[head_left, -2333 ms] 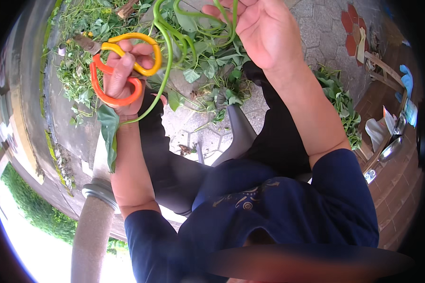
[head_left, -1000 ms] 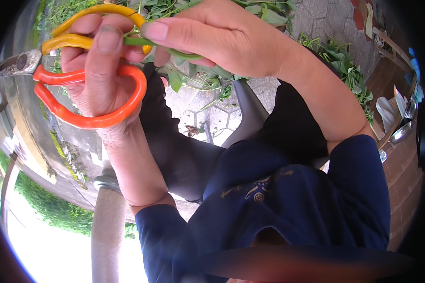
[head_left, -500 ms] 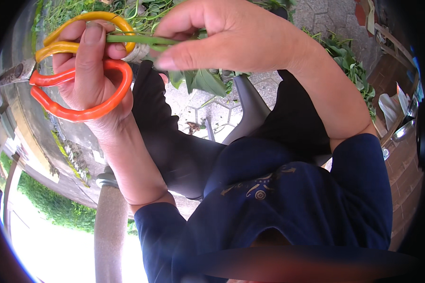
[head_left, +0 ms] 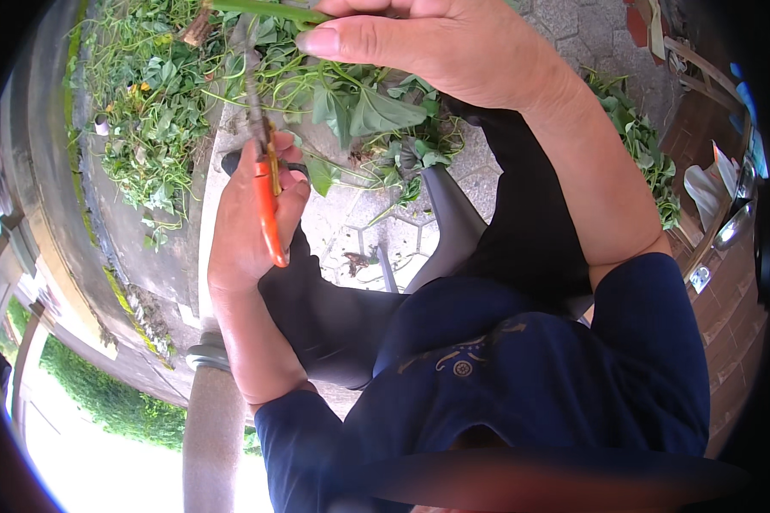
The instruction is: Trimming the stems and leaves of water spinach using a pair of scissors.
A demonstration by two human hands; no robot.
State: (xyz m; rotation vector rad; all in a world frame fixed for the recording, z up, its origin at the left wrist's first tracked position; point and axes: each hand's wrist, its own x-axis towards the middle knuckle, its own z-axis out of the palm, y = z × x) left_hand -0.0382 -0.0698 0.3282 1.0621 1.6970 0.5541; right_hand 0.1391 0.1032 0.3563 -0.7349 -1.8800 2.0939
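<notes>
1. The left hand [head_left: 241, 224] is curled around the handles of the scissors [head_left: 267, 205], fingers bent through and around the grips.
2. The scissors stand nearly edge-on to the view, blades toward the upper edge, one handle orange, the other yellow; whether the blades are parted is hard to tell from this angle.
3. The right hand [head_left: 453, 51], up at the upper edge, is narrowed in a pinch on a green stem [head_left: 265, 10], with its thumb pointing left just below it.
4. The stem runs leftward from the right hand along the upper edge, above the scissors' blades and apart from the left hand.
5. Below the right hand, a broad green leaf [head_left: 383, 113] hides part of the greenery and paving [head_left: 372, 205] behind it.
6. A spread of leafy vines [head_left: 154, 128] lies beyond the left hand, a short piece of wood [head_left: 198, 29] near its top.
7. Black trousers [head_left: 526, 205] cover the person's legs, with a grey curved support [head_left: 450, 224] between them.
8. A second leafy pile [head_left: 646, 158] lies to the right, partly hidden by the right forearm.
9. Farther right is a crumpled white sheet [head_left: 703, 190]; at lower left stands a round post [head_left: 210, 427].
</notes>
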